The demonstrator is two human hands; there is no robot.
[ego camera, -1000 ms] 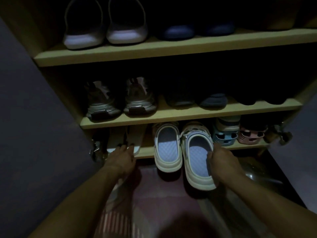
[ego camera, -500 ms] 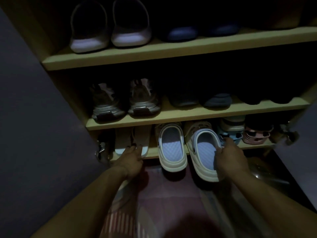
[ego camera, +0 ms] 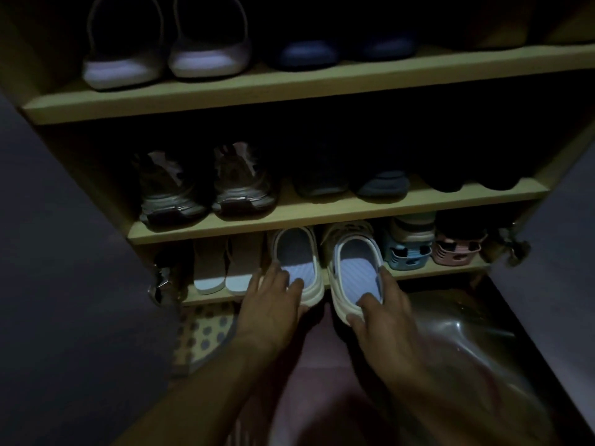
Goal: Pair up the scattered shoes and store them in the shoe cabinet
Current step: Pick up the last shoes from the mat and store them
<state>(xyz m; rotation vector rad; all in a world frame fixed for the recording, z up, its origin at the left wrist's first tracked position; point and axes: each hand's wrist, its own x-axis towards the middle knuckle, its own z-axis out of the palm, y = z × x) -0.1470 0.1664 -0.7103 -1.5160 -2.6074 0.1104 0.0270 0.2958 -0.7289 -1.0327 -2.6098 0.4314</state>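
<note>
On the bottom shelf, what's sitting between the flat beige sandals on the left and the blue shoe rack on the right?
The head view shows the pair of white clogs there: left clog, right clog, heels overhanging the bottom shelf edge.

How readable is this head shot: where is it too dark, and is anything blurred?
Head view: very dim overall; the dark shoes at the right of the middle wooden shelf sink into shadow, while the two white clogs on the bottom shelf read clearly. The right hand and forearm are motion-smeared, the left hand less so; the shelf edges bow slightly.
</note>
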